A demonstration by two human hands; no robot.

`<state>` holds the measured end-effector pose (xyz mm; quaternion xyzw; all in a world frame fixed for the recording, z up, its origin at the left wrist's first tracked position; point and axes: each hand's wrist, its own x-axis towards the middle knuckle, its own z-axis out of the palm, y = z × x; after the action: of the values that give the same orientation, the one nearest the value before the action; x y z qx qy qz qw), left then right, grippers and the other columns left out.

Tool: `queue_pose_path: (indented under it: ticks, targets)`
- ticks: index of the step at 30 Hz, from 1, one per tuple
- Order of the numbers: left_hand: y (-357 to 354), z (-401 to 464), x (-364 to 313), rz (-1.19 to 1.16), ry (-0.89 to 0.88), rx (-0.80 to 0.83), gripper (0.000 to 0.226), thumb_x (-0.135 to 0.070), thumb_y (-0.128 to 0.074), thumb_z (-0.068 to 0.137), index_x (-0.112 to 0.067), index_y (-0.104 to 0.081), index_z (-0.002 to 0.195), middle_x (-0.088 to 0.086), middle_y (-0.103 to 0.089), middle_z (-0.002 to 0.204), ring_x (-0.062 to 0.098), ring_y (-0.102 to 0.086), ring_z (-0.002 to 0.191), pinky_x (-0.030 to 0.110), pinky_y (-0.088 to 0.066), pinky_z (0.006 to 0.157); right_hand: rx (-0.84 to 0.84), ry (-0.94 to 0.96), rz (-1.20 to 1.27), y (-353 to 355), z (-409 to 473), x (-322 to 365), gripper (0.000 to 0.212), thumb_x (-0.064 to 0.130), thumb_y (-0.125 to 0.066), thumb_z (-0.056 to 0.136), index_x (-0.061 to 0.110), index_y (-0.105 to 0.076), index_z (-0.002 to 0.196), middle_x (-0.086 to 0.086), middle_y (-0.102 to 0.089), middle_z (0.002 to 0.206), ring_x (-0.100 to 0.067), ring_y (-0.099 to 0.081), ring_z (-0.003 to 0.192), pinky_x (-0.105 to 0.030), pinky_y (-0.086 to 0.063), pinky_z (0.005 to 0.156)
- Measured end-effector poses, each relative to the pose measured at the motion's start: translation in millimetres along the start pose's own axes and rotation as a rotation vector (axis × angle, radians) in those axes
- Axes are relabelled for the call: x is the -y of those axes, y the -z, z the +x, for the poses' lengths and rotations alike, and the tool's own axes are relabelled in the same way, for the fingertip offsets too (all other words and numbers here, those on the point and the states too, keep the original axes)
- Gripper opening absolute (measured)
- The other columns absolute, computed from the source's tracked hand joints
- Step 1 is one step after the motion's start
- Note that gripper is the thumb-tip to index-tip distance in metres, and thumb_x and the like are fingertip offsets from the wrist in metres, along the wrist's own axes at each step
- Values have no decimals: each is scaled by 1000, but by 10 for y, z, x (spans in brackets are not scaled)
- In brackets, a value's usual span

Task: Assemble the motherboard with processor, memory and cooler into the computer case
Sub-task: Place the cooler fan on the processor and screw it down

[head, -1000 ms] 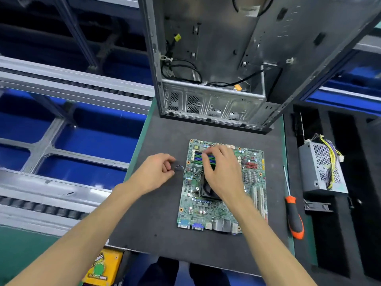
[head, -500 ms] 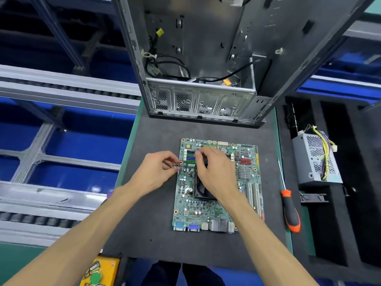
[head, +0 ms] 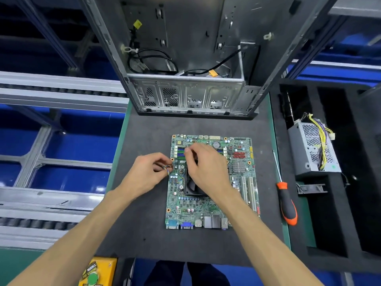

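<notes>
Head view: I see both hands working low over the motherboard (head: 212, 182), which lies flat on the dark mat (head: 144, 234).
Left hand (head: 147, 175): fingers curled, pinching the thin coloured fan lead (head: 168, 167) right at the board's left edge.
Right hand (head: 203, 169): palm down over the cooler (head: 191, 187); thumb and forefinger are pinched together near the memory slots (head: 180, 152). What they grip I can't tell, too small.
Cooler: black fan frame shows under and left of my right palm, seated on the board.
Case (head: 185, 58): open, well beyond both hands, cables loose inside. Board not in it yet.
Screwdriver (head: 286, 205): on the mat, right of my right forearm, untouched.
Power supply (head: 313, 151): further right, in the foam tray (head: 299, 234).
Step, my read: plugging the fan lead into its header on the board.
How to do it well: I'd hold the plug body, not the wires. Line up the key before pressing, then push straight down. Keep the right hand steadying the cooler so the board doesn't slide on the mat.
Routing: tuck slack clear of the fan blades.
Risk: bent header pins if the plug goes in skewed.
Progress: about mid-task, by my estimate. Mounting in the case is not yet done.
</notes>
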<state>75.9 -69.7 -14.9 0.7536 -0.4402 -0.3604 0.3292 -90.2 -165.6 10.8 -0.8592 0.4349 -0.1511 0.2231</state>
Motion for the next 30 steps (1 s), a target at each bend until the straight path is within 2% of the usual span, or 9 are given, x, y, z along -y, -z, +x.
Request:
queue_pose_path:
  ticks: [4,8,14,18,20,24,30]
  targets:
    - [-12,23,-12,187,-79,19,19,-12,-76,83,-27,-66,89,-10,-69,87,2,-67,76,15,-54,72,-6,-3,-1,5,-8,-2,29,36,-42,105,23,-55,82,13,-52,74,-12,-50,72,-30,-31,57]
    - [-25,21,-34,258,-111,-3,20,-13,-75,84,-29,-64,90,-11,-68,87,0,-65,75,17,-54,71,-16,-6,12,-5,-16,-6,30,36,-44,104,22,-57,82,13,-51,73,-12,-49,71,-30,-31,58]
    - [30,128,-136,402,-123,73,20,-11,-74,82,-28,-63,83,-10,-69,82,0,-63,69,31,-56,73,-12,-6,10,-18,-18,-17,31,36,-43,104,21,-63,86,12,-58,75,-13,-54,73,-29,-33,58]
    - [62,114,-115,345,-86,95,15,-10,-74,84,-23,-66,82,-7,-72,87,9,-69,73,32,-57,77,-13,-5,9,-12,-21,-11,29,35,-44,103,21,-61,84,14,-54,73,-11,-50,70,-29,-30,58]
    - [104,119,-101,310,-84,122,8,-11,-74,86,-19,-72,86,-6,-73,90,8,-71,75,30,-58,80,-18,-2,14,-4,-26,-10,29,34,-45,103,21,-62,84,14,-53,72,-11,-50,68,-28,-29,57]
    - [126,159,-134,390,-152,132,3,-12,-74,85,-15,-75,84,-8,-71,85,11,-68,72,33,-57,77,-14,1,2,-3,-18,-10,30,34,-45,103,21,-62,83,11,-58,72,-13,-54,68,-29,-31,56]
    - [142,213,-136,457,-177,166,6,-16,-76,84,-18,-73,79,-10,-68,82,9,-64,70,34,-55,74,-10,11,-22,-21,-9,-3,31,35,-44,103,23,-53,77,13,-52,68,-13,-51,64,-30,-31,55]
